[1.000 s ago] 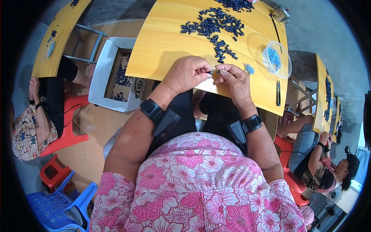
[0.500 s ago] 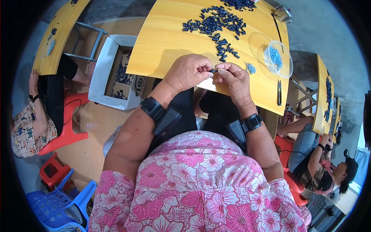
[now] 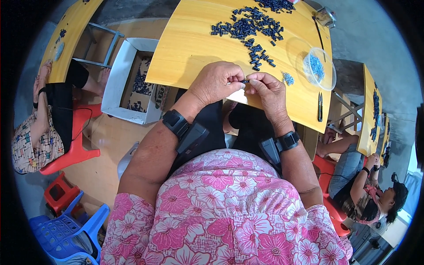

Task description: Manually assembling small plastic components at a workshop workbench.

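Over the table's near edge, my left hand (image 3: 219, 81) pinches a small dark tubular piece (image 3: 244, 81) between thumb and fingers. My right hand (image 3: 267, 88) is closed in a pinch on the piece's other end, its thumb and forefinger almost meeting the left fingertips. Fingers cover most of the piece. Beyond them on the yellow table (image 3: 176, 57) lies a loose pile of similar dark pieces (image 3: 243, 28), trailing toward my hands. Right of my right hand are a small heap of light blue bits (image 3: 287, 79) and a clear round tub (image 3: 327, 84) holding more.
Black tweezers or snips (image 3: 320, 107) lie by the table's right edge, with a metal tin (image 3: 326, 17) at the far corner. A white carton (image 3: 115, 79) with dark pieces stands on the floor at left. Co-workers sit at tables either side; a blue chair (image 3: 66, 234) is lower left.
My hands keep almost the same pose on the small piece. The view has shifted slightly. At left, the co-worker's arms and body have moved a little.
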`<state>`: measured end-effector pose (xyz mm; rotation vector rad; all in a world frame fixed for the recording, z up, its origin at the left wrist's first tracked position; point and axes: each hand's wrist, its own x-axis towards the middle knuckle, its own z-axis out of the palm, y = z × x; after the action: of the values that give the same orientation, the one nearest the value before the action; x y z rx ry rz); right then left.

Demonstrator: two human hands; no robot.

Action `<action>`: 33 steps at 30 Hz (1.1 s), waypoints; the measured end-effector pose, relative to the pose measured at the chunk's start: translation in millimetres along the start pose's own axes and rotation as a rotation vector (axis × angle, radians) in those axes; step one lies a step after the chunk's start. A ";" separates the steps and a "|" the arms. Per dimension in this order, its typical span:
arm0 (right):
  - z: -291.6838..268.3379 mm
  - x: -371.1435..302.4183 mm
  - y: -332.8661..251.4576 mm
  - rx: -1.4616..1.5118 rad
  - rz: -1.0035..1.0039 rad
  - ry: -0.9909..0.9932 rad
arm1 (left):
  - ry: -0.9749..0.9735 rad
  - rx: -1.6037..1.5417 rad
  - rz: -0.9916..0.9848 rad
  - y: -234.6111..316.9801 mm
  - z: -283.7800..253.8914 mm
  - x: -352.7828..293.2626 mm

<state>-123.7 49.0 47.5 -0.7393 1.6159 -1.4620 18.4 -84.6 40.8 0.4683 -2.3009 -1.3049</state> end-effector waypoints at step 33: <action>-7.4 12.6 -22.9 -0.550 -0.340 -0.120 | 0.009 -0.047 -0.008 -3.4 -2.3 -0.4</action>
<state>-138.6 38.6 67.7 -1.4421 1.8820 -1.1634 20.2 -87.7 38.7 0.4675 -2.2578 -1.3553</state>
